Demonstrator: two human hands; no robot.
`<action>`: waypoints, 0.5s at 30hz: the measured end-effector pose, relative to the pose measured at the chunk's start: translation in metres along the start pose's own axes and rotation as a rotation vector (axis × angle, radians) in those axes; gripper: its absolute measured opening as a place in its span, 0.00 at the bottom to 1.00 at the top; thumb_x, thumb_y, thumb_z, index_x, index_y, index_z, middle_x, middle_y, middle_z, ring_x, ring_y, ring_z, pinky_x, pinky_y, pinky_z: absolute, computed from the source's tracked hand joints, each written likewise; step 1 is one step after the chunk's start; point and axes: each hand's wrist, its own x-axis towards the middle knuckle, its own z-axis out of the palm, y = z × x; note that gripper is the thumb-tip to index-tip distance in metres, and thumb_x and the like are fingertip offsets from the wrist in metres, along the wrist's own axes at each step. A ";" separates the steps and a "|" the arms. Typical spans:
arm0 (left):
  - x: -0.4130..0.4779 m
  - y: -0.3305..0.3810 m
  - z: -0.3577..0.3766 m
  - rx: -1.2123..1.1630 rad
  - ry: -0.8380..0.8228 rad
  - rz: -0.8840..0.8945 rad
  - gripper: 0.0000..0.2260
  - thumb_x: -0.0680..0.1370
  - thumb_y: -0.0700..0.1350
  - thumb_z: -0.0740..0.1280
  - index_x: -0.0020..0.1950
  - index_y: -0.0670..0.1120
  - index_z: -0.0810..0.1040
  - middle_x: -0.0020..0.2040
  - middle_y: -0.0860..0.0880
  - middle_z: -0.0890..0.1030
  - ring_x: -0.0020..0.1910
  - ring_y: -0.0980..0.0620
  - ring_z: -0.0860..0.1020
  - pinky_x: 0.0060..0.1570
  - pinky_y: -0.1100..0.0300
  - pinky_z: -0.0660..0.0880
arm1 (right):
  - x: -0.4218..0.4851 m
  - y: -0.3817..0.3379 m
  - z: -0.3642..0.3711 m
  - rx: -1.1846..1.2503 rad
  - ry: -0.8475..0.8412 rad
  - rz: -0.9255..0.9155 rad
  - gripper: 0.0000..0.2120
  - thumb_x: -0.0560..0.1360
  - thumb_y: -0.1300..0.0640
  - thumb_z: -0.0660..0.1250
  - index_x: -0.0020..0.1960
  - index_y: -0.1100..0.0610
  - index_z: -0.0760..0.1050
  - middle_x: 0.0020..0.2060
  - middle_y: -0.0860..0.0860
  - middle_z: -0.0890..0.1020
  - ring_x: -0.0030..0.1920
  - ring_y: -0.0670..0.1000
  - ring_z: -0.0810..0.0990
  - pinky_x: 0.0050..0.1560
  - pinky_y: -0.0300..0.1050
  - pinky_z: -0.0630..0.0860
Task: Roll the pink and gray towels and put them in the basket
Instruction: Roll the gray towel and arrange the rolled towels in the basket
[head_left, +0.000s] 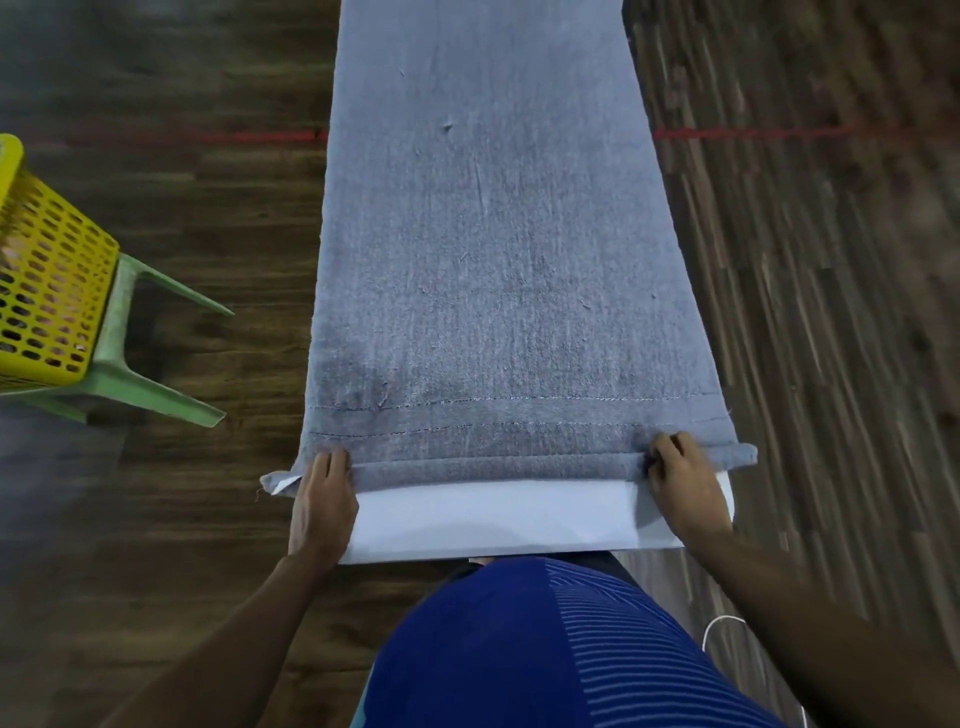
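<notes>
Head view, only one on offer. Gray towel (493, 234) spread flat lengthways down narrow white worktop (493, 519), far end running out of shot at top. Near hem turned over just once into thin first fold, so rolling barely begun, at a guess. Left grip (324, 499) at near-left corner of that fold, fingers laid fairly straight, tips pressing down on cloth, little tail of towel poking out beside it. Right grip (685, 488) at near-right corner, fingers curled and pinching the fold. Both touching towel, well apart, one per side.

Yellow perforated basket (52, 291) off to left, sitting on green plastic stool (111, 322), well apart from worktop, down on dark wooden floor (208, 208). Faint pinkish bits showing through the holes, maybe pink towel already in there, too blurry to call. No pink towel anywhere else in shot.

Left to do, going by this: whole length of gray to roll up, then over to the basket. Pink one unknown.

Brands or writing: nothing readable. Plain stitch lines across hem, thin red line (753, 132) on floor, striped blue shirt (545, 649) at bottom, white cable (724, 618) by right arm. No labels, no logos.
</notes>
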 end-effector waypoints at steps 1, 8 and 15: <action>-0.004 -0.001 0.002 0.009 0.003 0.067 0.08 0.74 0.31 0.63 0.51 0.37 0.76 0.45 0.40 0.76 0.43 0.40 0.75 0.43 0.42 0.76 | -0.004 0.000 0.003 -0.029 -0.002 -0.036 0.09 0.69 0.70 0.68 0.47 0.63 0.74 0.45 0.59 0.74 0.45 0.62 0.73 0.41 0.58 0.74; -0.014 -0.008 0.000 0.105 0.048 0.290 0.15 0.75 0.40 0.59 0.56 0.36 0.80 0.52 0.41 0.80 0.50 0.42 0.77 0.51 0.47 0.77 | -0.014 0.010 0.008 -0.141 0.063 -0.203 0.14 0.72 0.66 0.68 0.58 0.63 0.76 0.53 0.58 0.80 0.52 0.59 0.74 0.58 0.52 0.69; 0.006 -0.003 -0.013 0.086 -0.057 0.249 0.09 0.70 0.32 0.68 0.49 0.40 0.80 0.43 0.43 0.81 0.44 0.40 0.78 0.47 0.45 0.76 | 0.009 0.003 -0.011 -0.105 -0.058 -0.161 0.12 0.69 0.60 0.62 0.48 0.60 0.81 0.43 0.56 0.83 0.44 0.60 0.78 0.46 0.55 0.74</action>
